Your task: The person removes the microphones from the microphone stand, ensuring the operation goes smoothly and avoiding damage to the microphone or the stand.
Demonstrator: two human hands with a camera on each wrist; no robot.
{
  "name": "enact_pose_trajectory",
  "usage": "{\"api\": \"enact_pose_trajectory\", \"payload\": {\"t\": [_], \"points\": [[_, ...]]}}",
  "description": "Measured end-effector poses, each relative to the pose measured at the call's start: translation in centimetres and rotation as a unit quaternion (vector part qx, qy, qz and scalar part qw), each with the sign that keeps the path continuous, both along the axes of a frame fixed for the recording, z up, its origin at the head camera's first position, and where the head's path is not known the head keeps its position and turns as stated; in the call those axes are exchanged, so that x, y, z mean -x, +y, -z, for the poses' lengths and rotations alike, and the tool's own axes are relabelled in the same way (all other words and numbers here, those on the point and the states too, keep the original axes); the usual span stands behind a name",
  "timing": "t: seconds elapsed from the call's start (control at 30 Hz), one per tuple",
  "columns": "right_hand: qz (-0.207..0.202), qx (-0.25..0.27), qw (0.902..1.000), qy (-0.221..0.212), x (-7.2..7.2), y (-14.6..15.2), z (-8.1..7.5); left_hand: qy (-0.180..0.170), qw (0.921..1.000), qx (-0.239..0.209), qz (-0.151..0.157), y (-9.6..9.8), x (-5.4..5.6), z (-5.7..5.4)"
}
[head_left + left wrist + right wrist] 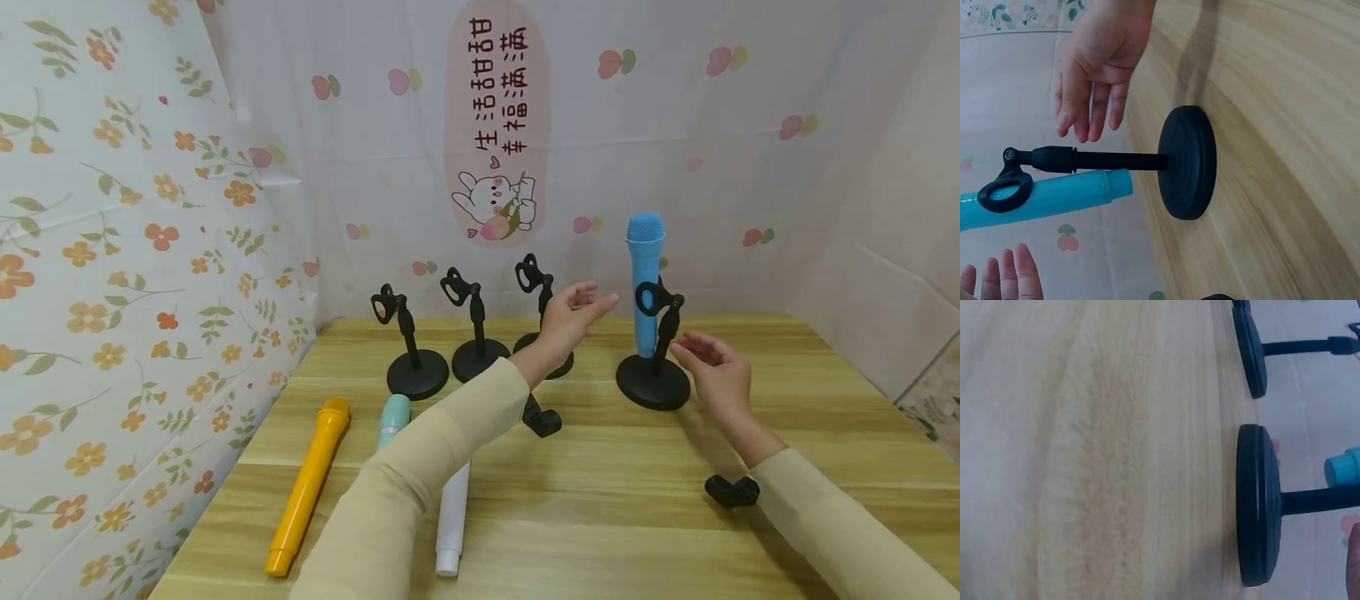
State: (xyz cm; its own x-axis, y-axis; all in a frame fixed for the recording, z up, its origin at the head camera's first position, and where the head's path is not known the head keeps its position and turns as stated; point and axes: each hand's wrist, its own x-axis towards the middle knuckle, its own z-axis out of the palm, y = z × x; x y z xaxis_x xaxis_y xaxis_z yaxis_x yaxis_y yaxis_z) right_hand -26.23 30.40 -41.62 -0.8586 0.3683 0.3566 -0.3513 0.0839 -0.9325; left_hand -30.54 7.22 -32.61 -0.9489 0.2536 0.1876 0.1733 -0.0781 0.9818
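Observation:
A blue microphone [645,267] stands upright in the ring clip of a black microphone stand [654,383]. My left hand [567,323], fingers extended and holding nothing, is left of the microphone and apart from it. My right hand [717,375] is just right of the stand's pole with fingers slightly bent. In the left wrist view a gap shows between the right hand [1107,65] and the pole [1116,160]; the left fingertips [1025,272] appear below the microphone [1072,192]. The right wrist view shows the stand's base [1259,506] and the microphone's lower end [1342,469].
Three more black stands [417,373] [480,358] [564,365] line the back left, their clips without microphones. A yellow microphone [307,487], a mint microphone [393,417] and a white microphone [452,525] lie front left, the last two partly behind my left sleeve [427,450].

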Motion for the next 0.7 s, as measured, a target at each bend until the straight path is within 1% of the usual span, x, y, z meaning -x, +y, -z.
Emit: {"api": "enact_pose_trajectory", "payload": {"t": [0.03,0.1,0.23,0.33,0.4,0.5,0.6,0.63,0.7], "points": [[0.0,0.02,0.9998,0.0,0.5,0.3,0.4,0.001,1.0,-0.003,-0.003,0.2,0.1,0.0],[0.006,0.036,0.9993,-0.005,1.4,1.0,1.2,0.003,0.9999,-0.008,-0.006,0.5,0.4,-0.1],[-0.007,0.08,0.9967,0.01,4.0,2.9,4.0,0.003,0.9998,-0.016,-0.013,1.1,0.9,-0.1],[-0.015,0.089,0.9958,0.014,5.1,3.4,4.9,0.005,0.9997,-0.016,-0.02,1.5,1.3,-0.3],[-0.027,0.098,0.9947,0.014,5.0,3.3,4.6,0.006,0.9996,-0.012,-0.025,1.8,1.6,-0.4],[-0.031,0.099,0.9946,0.002,3.6,1.8,2.6,0.01,0.9993,-0.015,-0.033,2.3,1.9,-0.6],[-0.051,0.125,0.9908,0.007,2.5,0.7,1.1,0.015,0.9989,-0.017,-0.042,2.9,2.2,-0.7],[-0.048,0.128,0.9907,0.005,2.1,0.3,0.6,0.017,0.9987,-0.017,-0.044,3.1,2.3,-0.7],[-0.053,0.136,0.9893,0.008,1.9,0.0,0.4,0.023,0.9986,-0.007,-0.048,3.5,2.4,-0.6]]}}
